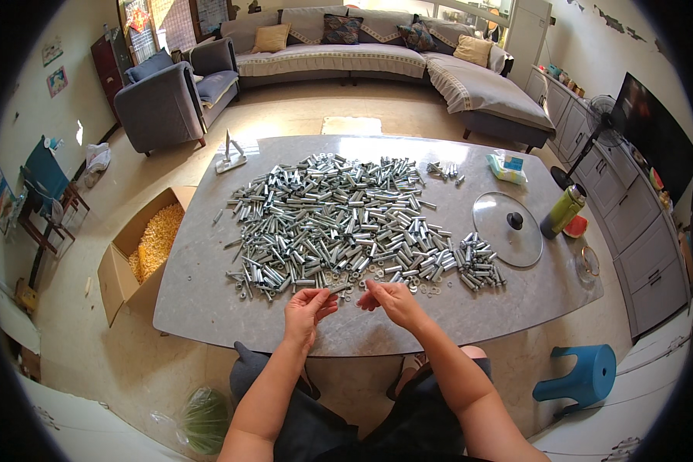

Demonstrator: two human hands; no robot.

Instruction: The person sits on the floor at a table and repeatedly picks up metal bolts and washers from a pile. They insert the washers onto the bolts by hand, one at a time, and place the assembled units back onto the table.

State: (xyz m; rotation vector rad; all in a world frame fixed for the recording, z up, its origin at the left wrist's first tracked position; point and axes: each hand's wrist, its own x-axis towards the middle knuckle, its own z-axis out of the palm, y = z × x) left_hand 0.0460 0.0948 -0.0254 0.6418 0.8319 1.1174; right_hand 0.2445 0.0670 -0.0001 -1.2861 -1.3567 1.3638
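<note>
A large heap of metal bolts and sleeves [323, 213] covers the middle of the grey table [208, 312]. Over its near edge, my left hand [307, 312] pinches one metal bolt or sleeve [339, 288] between thumb and fingers, its free end pointing right. My right hand [394, 301] is just to the right, fingers partly curled; whether it holds something small is not clear. Loose washers [432, 290] lie beyond and beside the right hand. A smaller pile of bolts with sleeves [478, 263] adjoins the heap at its right, and a few more bolts [443, 169] lie at the far right.
On the table's right stand a glass lid [499, 242], a green bottle [563, 212], a watermelon piece [576, 226], a glass cup [588, 263] and a wipes packet [506, 168]. A white stand [231, 159] is far left. A box of corn kernels [121, 277] and a blue stool [589, 375] flank the table.
</note>
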